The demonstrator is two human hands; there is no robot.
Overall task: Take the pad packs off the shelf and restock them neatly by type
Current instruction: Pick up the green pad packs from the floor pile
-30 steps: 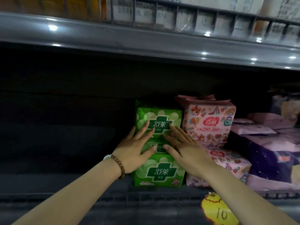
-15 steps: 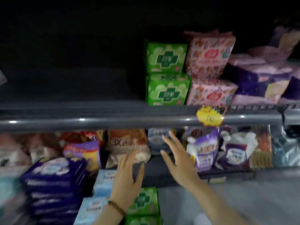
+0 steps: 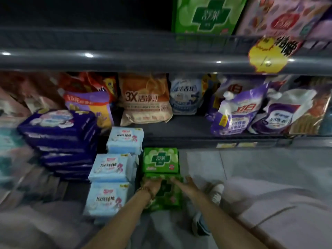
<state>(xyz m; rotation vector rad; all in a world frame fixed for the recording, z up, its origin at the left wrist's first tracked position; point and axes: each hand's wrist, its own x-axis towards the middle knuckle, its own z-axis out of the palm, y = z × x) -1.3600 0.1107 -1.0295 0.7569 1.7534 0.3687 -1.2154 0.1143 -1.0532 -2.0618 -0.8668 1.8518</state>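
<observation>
The overhanging upper shelf rail [image 3: 125, 58] is judged the largest hazard: a pack raised steeply could be caught beneath it, and the yellow price tag [image 3: 267, 54] knocked off. The stack of dark blue pad packs [image 3: 59, 137] appears unevenly piled and could be toppled by a sideways nudge. The light-blue pad packs [image 3: 109, 167] lie just beside the green ones, so their row could be skewed if the near green pad pack [image 3: 167, 196] is dragged leftward. That pack lies on the floor, touching the far green pad pack [image 3: 160, 159], which could be shoved against the lower shelf edge [image 3: 197, 139] by a forward push.

The left hand [image 3: 150, 186] is laid on the near pack's far left corner; whether its fingers are curled cannot be told through the blur. The right hand [image 3: 186, 185] is held with fingers straight and spread at the far right corner, contact unconfirmed. A one-sided hold could let the soft pack be twisted or dropped.

Bare floor tile [image 3: 251, 164] is seen to the right, and a dark gap on the upper shelf left of the shelved green pad pack [image 3: 203, 15].
</observation>
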